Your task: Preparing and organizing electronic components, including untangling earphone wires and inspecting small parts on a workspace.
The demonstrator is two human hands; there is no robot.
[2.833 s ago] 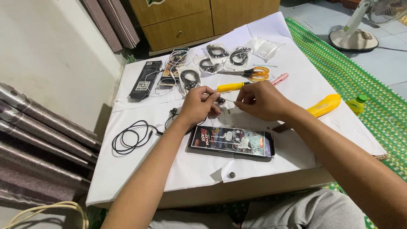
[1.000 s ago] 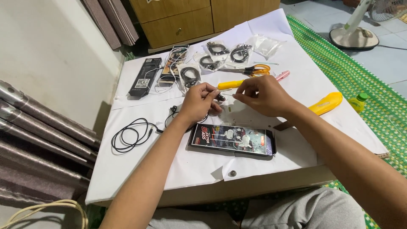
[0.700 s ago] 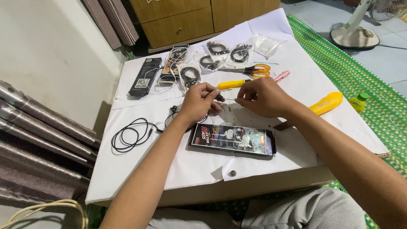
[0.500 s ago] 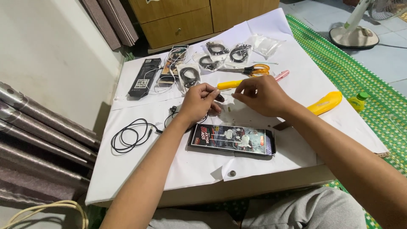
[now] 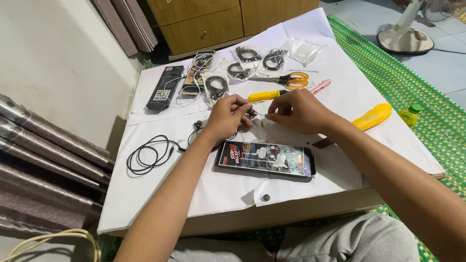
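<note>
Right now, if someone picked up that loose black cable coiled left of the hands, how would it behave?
The black cable would probably be floppy: it lies in slack, uneven loops on the white paper. It looks thin, so likely light for its spread. Its loops would probably sag, uncoil or tangle when lifted, and one end runs toward the left hand, so it might tug there.

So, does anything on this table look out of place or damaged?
Nothing looks damaged or spilled. The left hand and the right hand pinch a small dark part over the white paper-covered table. One oddity: a small round piece lies alone near the front edge, apart from the scissors and bagged cables.
</note>
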